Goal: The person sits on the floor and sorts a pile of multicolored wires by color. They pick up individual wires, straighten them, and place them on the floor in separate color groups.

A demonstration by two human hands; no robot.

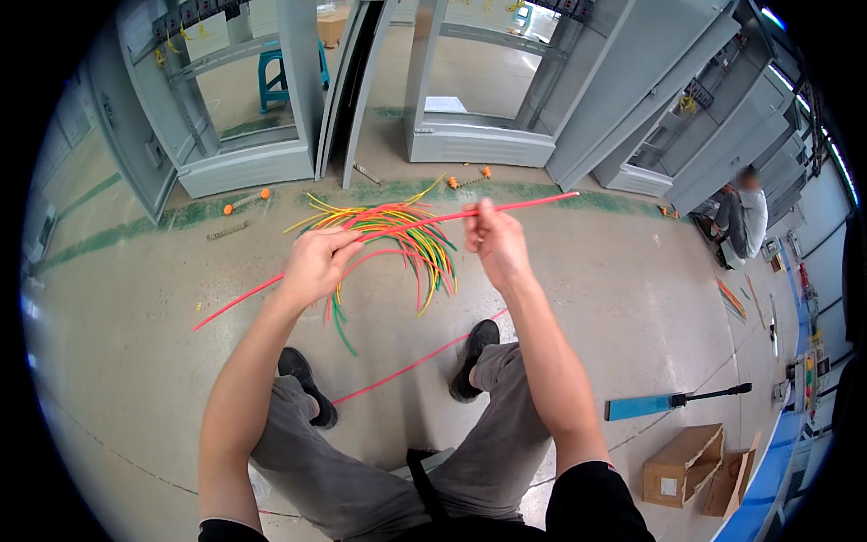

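A long red wire [411, 225] stretches between my hands, rising from lower left to upper right. My left hand [316, 264] is closed round it, and one end sticks out past the wrist toward the lower left. With thumb and fingers my right hand [495, 239] pinches the same wire farther along; its other end reaches out to the right. Below and beyond my hands, a loose pile of red, yellow and green wires [433, 242] lies on the floor. Another red wire [406, 368] runs across the floor between my shoes.
Grey metal cabinets [483, 147] line the far side. Orange-ended rods [246, 202] lie before them. At right are a blue tool with a black handle [646, 406], a cardboard box [668, 465], several short wires [731, 298] and a seated person [748, 221].
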